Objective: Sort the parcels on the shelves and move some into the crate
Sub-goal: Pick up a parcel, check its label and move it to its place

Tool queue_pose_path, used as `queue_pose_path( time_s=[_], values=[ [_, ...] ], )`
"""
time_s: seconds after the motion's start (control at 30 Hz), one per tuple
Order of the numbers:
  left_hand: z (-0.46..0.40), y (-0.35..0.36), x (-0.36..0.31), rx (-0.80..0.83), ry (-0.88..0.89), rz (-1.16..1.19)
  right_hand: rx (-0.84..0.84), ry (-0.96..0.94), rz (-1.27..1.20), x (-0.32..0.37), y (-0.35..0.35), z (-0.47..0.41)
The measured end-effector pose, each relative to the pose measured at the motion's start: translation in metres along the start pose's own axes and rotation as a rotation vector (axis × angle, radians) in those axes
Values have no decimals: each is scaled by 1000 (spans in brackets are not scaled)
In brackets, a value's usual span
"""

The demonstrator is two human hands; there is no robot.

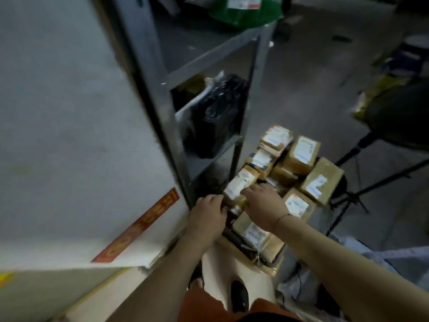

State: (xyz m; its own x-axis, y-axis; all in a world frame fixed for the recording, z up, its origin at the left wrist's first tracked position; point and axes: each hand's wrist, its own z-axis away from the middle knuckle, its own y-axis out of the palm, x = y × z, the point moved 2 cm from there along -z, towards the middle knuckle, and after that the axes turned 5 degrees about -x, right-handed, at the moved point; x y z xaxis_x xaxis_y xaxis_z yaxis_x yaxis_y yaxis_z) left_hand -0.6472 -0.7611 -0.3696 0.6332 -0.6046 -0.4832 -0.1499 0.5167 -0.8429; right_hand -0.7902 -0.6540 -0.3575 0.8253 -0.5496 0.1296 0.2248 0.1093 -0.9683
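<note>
- To the far left of the left hand stands a pale wall panel (69,135) with a red sticker (137,226) low on it; it hems in the working space, so both arms reach in from the right of it.
- Just beyond the left hand rises the metal shelving (209,63); a black bag parcel (220,117) sits on a lower shelf and a green parcel (246,10) on the top one, both well above the hands, seemingly yet to be sorted.
- The left hand (207,216) has its fingers curled round the near end of a small brown parcel (240,187), probably to steady it as it goes down.
- The right hand (263,203) lies over the same parcel's other side, fingers bent over its edge; the two hands hold it between them, just above the heap.
- Under and to the right of the right hand lies the pile of brown parcels (299,163), labels up, packed close; the crate itself is hidden beneath them, so I cannot tell its edges.
- Far right of the right hand stands a black tripod (362,182), apart from the pile.
</note>
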Motion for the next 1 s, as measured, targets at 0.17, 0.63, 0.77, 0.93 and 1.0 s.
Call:
queue_pose_path(
  time_s=[0.17, 0.63, 0.77, 0.93, 1.0],
  values=[
    [98, -29, 70, -191, -276, 49, 25, -324, -19, 105, -3, 6],
    [475, -15, 254, -645, -1126, 257, 224, -1265, 80, 460, 104, 177],
    [553, 7, 252, -779, -1335, 302, 324, -1408, 93, 515, 125, 239],
    [616, 31, 246, -916, -1572, 396, 402, -1628, 205, 576, 146, 299],
    [636, 35, 241, -966, -1656, 417, 449, -1703, 231, 600, 151, 325]
  ],
)
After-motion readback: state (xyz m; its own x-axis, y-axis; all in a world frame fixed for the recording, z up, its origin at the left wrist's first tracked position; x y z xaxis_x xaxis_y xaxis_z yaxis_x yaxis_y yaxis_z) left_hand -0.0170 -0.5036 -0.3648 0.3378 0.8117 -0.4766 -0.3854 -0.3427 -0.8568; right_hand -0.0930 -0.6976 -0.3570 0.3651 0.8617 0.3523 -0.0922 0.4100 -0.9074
